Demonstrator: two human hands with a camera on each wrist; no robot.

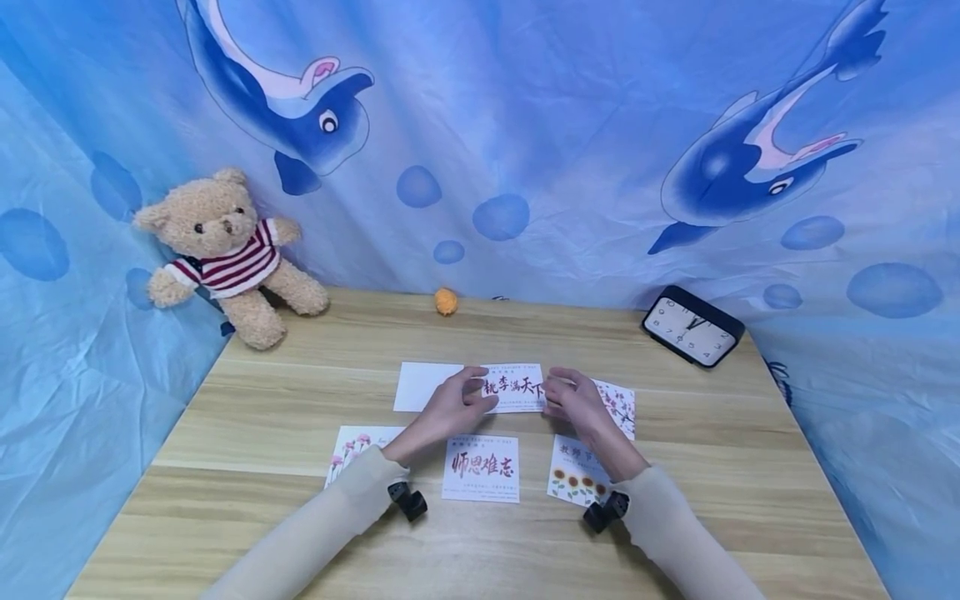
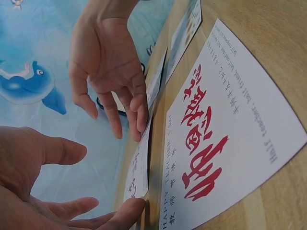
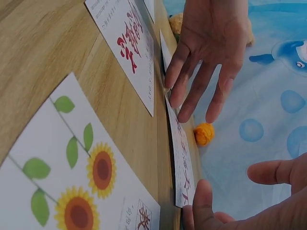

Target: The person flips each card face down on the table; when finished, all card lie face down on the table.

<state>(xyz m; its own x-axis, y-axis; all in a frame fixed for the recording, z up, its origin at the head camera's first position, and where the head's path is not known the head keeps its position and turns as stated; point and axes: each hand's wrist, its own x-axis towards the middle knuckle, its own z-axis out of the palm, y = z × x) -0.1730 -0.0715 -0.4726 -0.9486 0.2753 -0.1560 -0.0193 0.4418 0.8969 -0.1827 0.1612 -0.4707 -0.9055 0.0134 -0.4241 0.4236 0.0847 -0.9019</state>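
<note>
Left hand [image 1: 452,405], right hand [image 1: 587,410] flank red-lettered card [image 1: 513,385] toward far edge of tabletop [image 1: 367,333]; fingers loose, gripping nothing. Uneven push could skew it against blossom card [image 1: 621,410].

Bright, diffuse light leaves a pale sheen on the blue dolphin-printed fabric backdrop [image 1: 525,100]; the head view blurs fine print on the far white rectangular card with dark-red lettering [image 1: 513,390].

wood-grain table [image 1: 525,550] | five printed cards [image 1: 480,479] | white card [image 1: 423,387] | teddy bear [image 1: 240,268] | orange ball [image 1: 446,302] | black-framed clock [image 1: 693,327]
</note>
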